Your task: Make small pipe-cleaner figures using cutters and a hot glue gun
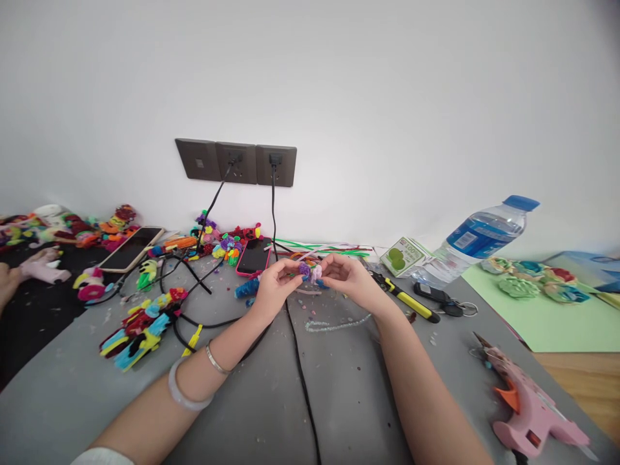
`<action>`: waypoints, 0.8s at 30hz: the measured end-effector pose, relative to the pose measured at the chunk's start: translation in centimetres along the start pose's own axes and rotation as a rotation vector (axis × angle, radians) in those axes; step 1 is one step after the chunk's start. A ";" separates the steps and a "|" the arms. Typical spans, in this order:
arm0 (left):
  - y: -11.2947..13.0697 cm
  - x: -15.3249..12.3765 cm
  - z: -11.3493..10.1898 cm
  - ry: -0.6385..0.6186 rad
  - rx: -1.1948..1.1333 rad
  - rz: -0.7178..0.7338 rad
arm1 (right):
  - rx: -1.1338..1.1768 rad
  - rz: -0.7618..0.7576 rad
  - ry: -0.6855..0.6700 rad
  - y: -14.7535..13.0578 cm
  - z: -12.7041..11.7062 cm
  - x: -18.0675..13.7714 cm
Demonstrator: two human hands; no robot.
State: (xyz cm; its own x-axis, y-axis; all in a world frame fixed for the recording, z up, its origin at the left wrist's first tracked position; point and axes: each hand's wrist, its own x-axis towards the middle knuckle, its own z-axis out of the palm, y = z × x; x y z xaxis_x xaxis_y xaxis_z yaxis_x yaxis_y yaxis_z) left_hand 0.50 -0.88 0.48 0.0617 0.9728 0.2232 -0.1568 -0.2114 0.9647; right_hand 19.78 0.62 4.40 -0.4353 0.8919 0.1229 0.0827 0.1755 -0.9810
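Over the middle of the grey table (pixel 349 394), my left hand (pixel 279 284) and my right hand (pixel 347 278) meet around a small fuzzy pipe-cleaner piece (pixel 310 271), purple on its left and pale lilac on its right. Thumb and fingers of my left hand pinch the purple side. The lilac side sits between the fingertips of my right hand. Its exact shape is partly hidden by the fingers. A silvery tinsel pipe cleaner (pixel 334 325) lies on the table below my hands. Blue fuzzy stems (pixel 247 289) rest beside my left wrist.
A pink glue gun (pixel 533 407) lies at the right. Yellow-black cutter (pixel 411 305), car key (pixel 438 298), water bottle (pixel 477 239) and juice carton (pixel 403 256) stand or lie behind it. Black cables (pixel 298 355) cross the table. Pipe-cleaner figures (pixel 140 329) and another person's hand (pixel 7 284) are left.
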 end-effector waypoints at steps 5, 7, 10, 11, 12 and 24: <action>-0.1 0.0 0.0 -0.034 -0.015 0.011 | -0.005 0.005 -0.024 -0.2 0.1 -0.1; -0.1 -0.1 0.0 -0.045 -0.023 0.001 | 0.011 0.001 -0.029 -0.1 0.0 -0.1; -0.1 -0.2 0.2 -0.038 -0.026 0.001 | 0.031 -0.008 -0.040 0.0 0.0 -0.1; -0.1 -0.3 0.2 -0.029 -0.022 0.007 | 0.031 -0.004 -0.047 0.0 0.0 -0.1; 0.0 -0.3 0.3 -0.020 -0.018 0.015 | 0.026 0.003 -0.054 -0.1 0.0 -0.2; 0.5 -0.2 0.1 -0.059 0.024 0.050 | 0.026 -0.016 -0.045 0.0 0.0 -0.2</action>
State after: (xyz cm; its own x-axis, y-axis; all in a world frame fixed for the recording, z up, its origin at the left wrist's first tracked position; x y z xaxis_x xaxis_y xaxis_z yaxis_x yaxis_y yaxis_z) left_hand 0.51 -1.20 0.96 0.1129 0.9538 0.2785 -0.1375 -0.2626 0.9550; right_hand 19.85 0.42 4.38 -0.4767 0.8691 0.1321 0.0528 0.1783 -0.9826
